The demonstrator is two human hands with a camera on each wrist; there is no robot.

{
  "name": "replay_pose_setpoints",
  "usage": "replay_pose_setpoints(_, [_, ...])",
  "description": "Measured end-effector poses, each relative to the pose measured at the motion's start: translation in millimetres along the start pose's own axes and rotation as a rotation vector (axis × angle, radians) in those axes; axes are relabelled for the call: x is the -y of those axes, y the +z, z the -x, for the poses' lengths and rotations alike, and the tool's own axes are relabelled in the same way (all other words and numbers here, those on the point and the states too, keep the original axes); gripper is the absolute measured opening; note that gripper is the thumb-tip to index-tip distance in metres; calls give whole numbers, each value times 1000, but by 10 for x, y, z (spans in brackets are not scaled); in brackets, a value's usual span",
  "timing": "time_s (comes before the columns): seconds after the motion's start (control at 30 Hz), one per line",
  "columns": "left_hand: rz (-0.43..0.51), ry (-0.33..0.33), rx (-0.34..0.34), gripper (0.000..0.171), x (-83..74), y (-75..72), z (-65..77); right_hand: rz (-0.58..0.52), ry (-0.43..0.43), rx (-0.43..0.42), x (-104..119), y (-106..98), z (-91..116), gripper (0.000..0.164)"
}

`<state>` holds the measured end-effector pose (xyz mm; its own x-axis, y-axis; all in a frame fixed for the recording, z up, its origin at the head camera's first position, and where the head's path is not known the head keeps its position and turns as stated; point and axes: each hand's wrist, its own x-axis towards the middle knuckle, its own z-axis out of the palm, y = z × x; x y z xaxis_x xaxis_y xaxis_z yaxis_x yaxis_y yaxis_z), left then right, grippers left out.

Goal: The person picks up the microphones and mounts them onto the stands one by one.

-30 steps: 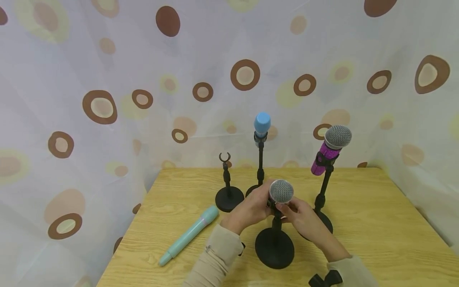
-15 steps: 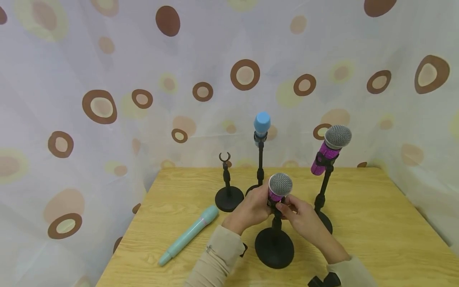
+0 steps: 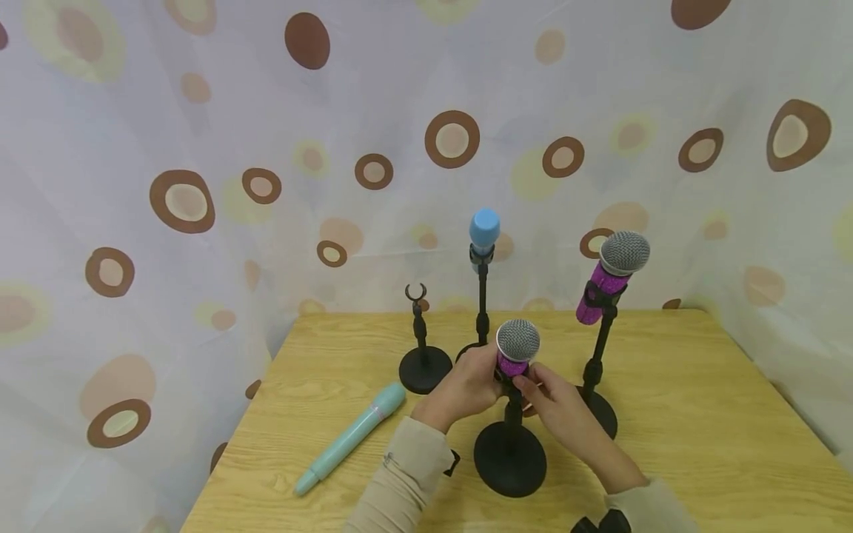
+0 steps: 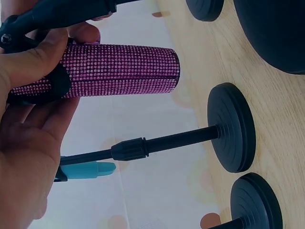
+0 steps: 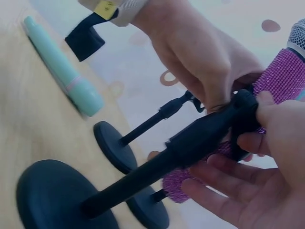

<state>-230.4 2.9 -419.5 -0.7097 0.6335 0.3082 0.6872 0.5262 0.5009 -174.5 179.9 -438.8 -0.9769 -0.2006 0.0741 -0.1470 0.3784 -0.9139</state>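
- The pink-purple microphone (image 4: 121,69) sits between both hands' fingers, its studded handle a rough-textured cylinder, its silvery mesh ball just above them.
- The left hand (image 3: 469,389) grasps the handle and a smooth black clip (image 4: 59,82) around it, thumb on one side, fingers on the other.
- The right hand (image 3: 566,416) pinches the clip with thumb and forefinger, other fingers loosely extended.
- Below the fingers, a black stand (image 3: 510,460) ends in a round disc.
- Left of them lies a glossy mint microphone (image 3: 351,439) on the wood-grained desk (image 3: 706,400).
- Beyond: a short stand (image 3: 425,369) with C-shaped holder, and a smooth blue microphone (image 3: 484,229).
- Right: another studded purple microphone (image 3: 623,255), clipped, tilted.
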Motion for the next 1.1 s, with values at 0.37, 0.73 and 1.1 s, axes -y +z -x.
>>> replay_pose_setpoints(0.37, [130,-3,51,61,12,5,-42,44,138,-52,-454,299,270,40])
replay_pose_setpoints(0.73, [206,-40,-27,52,26,163,157,295,88,-1,-794,541,414,42])
replay_pose_setpoints(1.1, [503,-323,-128,47,-90,407,524,452,6,-5,-834,622,481,50])
